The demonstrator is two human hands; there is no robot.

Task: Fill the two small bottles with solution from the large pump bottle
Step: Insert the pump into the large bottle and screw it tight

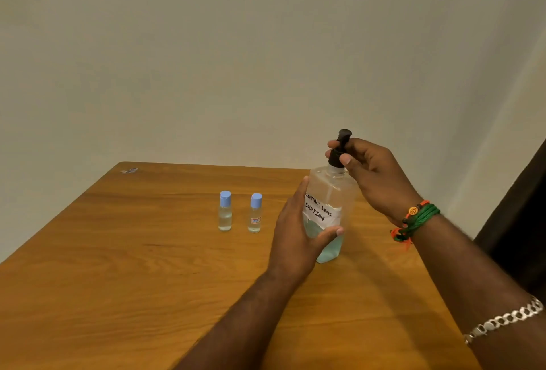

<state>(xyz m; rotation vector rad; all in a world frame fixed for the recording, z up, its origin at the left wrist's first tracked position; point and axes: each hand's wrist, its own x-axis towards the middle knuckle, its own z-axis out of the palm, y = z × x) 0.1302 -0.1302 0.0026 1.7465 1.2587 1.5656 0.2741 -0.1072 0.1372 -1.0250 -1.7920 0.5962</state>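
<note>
Reaching in from the near edge of the wooden bench (pixel 118 295), two bare forearms lead to the large pump bottle (pixel 332 201), which stands upright toward the right side of the bench, about midway between near and far edges. The left hand (pixel 298 236) wraps the bottle's lower body from the left, its grip clamped there with the thumb laid across the front just below a white handwritten label (pixel 320 211) reading "CONTACT LENS SOLUTION". Pale blue-green liquid fills only the bottom part of the clear bottle. The right hand (pixel 372 176) comes in from the right, its grip closed on the black pump head (pixel 339 149), fingers and thumb curled round the collar below the nozzle. That wrist carries green and orange thread bands (pixel 413 222), and a silver chain bracelet (pixel 502 321) sits further down the same forearm. Left of the large bottle, well apart from it and untouched, the two small bottles stand upright side by side near the bench's middle: the left small bottle (pixel 225 211) and the right small bottle (pixel 255 213), both clear with light blue caps on; the right one bears a small red-and-blue sticker. Near the far left corner lies a small scrap (pixel 129 170), too small to identify. Beyond the far edge rises a plain pale wall (pixel 206 59).
</note>
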